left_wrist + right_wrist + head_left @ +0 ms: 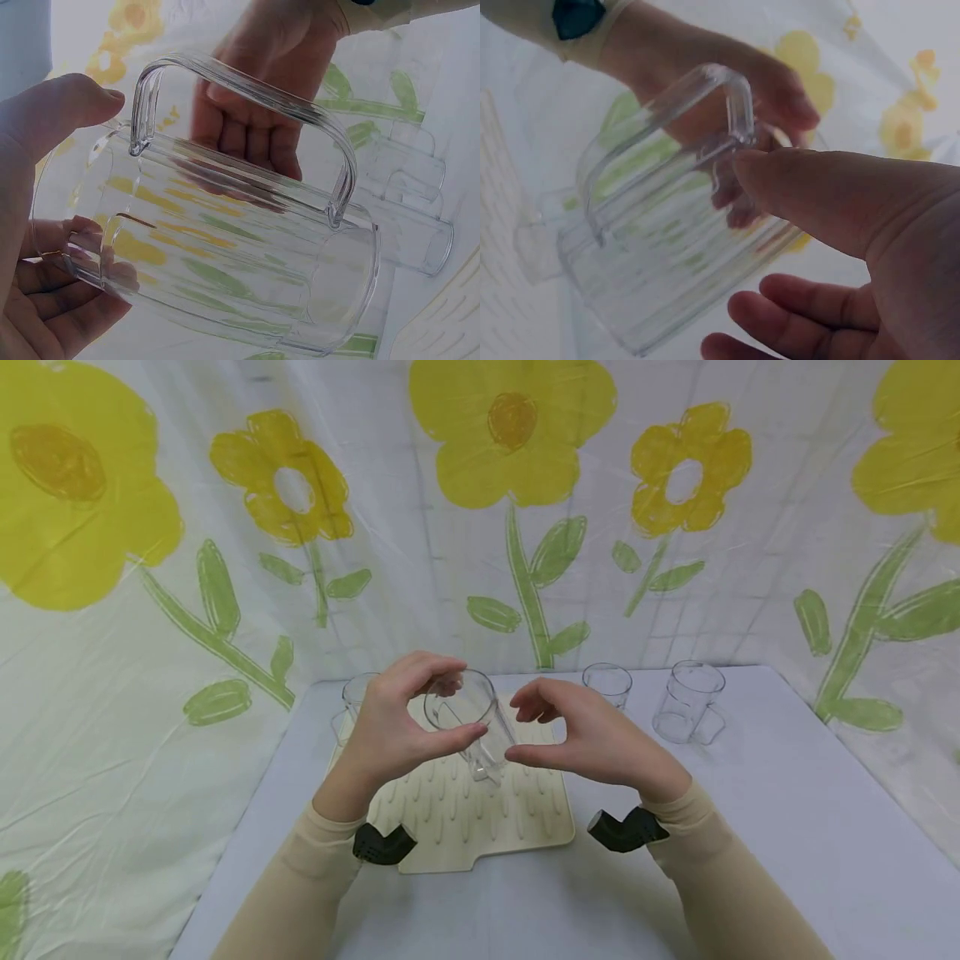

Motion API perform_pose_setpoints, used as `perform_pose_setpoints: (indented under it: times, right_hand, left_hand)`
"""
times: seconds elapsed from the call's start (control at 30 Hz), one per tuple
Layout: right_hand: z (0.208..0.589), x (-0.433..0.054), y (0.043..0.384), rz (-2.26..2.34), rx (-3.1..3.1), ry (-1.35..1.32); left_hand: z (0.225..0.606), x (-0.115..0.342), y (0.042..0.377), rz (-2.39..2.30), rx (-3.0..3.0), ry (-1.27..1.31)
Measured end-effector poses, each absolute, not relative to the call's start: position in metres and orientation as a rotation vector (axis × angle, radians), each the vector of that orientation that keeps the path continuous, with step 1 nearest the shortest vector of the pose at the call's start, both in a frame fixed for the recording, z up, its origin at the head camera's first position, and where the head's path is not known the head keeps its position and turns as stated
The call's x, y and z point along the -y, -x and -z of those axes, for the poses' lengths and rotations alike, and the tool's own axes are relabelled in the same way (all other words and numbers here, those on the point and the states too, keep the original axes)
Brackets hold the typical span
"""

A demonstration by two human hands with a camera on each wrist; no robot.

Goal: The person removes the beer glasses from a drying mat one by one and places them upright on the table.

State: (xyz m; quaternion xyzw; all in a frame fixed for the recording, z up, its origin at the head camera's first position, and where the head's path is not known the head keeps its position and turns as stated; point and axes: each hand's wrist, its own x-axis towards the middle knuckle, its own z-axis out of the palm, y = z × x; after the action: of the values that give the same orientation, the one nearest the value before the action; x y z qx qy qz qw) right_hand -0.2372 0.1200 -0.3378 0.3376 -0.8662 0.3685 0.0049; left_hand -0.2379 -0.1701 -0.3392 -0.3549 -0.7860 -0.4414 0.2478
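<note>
One clear glass mug (247, 247) held aslant above a ridged mat (450, 827)

The clear glass mug was off the tabletop (802, 777), raised before the person and seen against the pale ridged mat. The left grip (393, 714) was curved round its rim end, thumb on one side and fingers on the other, holding it. The right grip (592, 731) held nothing: its fingers were loosely bent and its thumb lay close to the mug's side, though whether it touched the glass could not be told.

The mug's long axis ran at a slant. In the head view its mouth faced up and back toward the wearer, a little leftward, while the base pointed down and away to the right. In the left wrist view the axis sloped from the gripped rim at the left to the base at the lower right, the handle (259, 91) standing out along the upper side.

A left-hand mug (352, 695) showed partly behind the left grip. A middle mug (607, 682) stood partly behind the right grip, and a far-right mug (686, 706) stood upright beside it. Behind hung a flower-printed curtain (405, 568).
</note>
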Motion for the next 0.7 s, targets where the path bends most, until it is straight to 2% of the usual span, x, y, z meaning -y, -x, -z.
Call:
perform_pose_setpoints:
  times: [0.27,0.7]
  right_hand:
    - [0.339,-0.101,0.22,-1.346,2.579,-1.282]
    - [0.36,-0.077,0.222,-1.74,2.546,-1.181]
  left_hand:
    - [0.341,0.168,0.237,1.126,2.152,0.894]
    - [0.341,0.162,0.232,0.997,2.177,0.808]
